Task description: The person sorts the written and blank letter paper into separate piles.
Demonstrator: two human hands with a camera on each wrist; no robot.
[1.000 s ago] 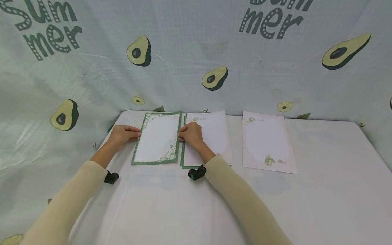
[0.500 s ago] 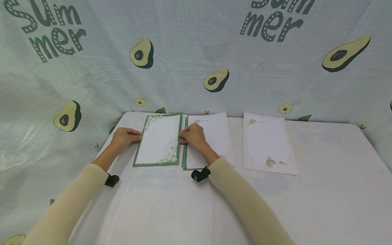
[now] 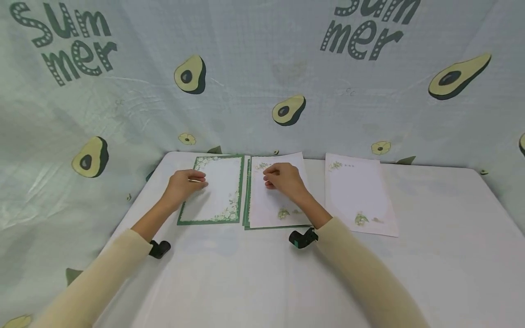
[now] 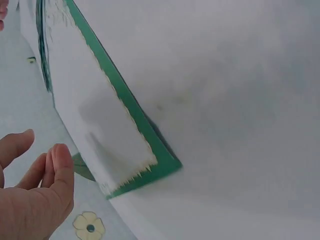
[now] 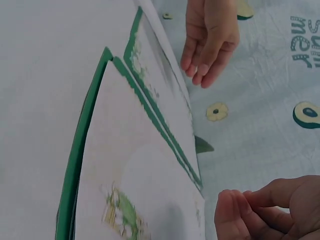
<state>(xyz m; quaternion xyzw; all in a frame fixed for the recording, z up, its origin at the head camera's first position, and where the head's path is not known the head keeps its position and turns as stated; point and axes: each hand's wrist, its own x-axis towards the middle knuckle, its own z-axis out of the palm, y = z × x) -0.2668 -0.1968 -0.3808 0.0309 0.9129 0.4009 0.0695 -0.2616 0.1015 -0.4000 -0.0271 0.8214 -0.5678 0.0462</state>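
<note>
A green-bordered sheet of paper (image 3: 217,191) with white flowers lies at the left of the table. Over its left part hovers my left hand (image 3: 185,184), thumb and fingers apart and holding nothing. To its right is a pale pink sheet (image 3: 268,209) with a small plant print, lying on top of green-edged sheets (image 3: 246,214). My right hand (image 3: 285,180) is raised over that pink sheet, fingers loosely bent, thumb near the index finger. Nothing shows between its fingertips in the right wrist view. Shadows of both hands fall on the paper.
A second pink sheet (image 3: 361,196) lies by itself farther right. The table (image 3: 229,282) has a white cover, and a curtain (image 3: 238,68) printed with avocados hangs close behind its far edge. Both wrists wear small black cameras.
Both hands have let go of the green-bordered sheet, which now lies flat. The left hand has shifted right over it, and the right hand has moved right over the pink sheet.
</note>
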